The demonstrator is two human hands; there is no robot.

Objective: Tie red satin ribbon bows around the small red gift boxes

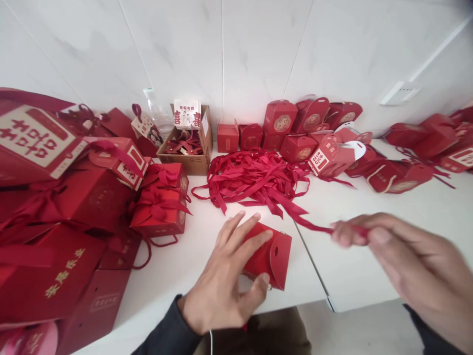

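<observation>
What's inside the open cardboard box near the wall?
The cardboard box holds a heap of dark red pieces, some ribbon-like, with a white card printed in red upright towards its back. Whatever lies beneath the top layer is covered.

In the far left, a large red box (48, 143) bears a red "囍" on its pale label (35, 133); the smaller gift box (111, 157) beside it shows the same sign. Gold "安居乐业" runs across the near-left carton (55, 261). A white card (187, 114) has large red "喜" characters under a small line, apparently "吾家有喜". Right of centre, a handled box (334, 158) carries "囍" on a white patch (318, 160). Round gold emblems are too blurred to read.
</observation>
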